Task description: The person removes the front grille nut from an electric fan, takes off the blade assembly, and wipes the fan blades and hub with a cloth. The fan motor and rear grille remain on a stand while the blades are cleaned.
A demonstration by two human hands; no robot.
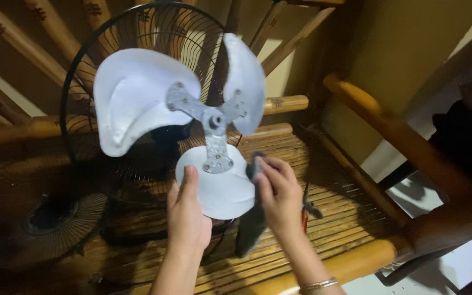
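Dark cloth (255, 166) under right fingers (271, 170)
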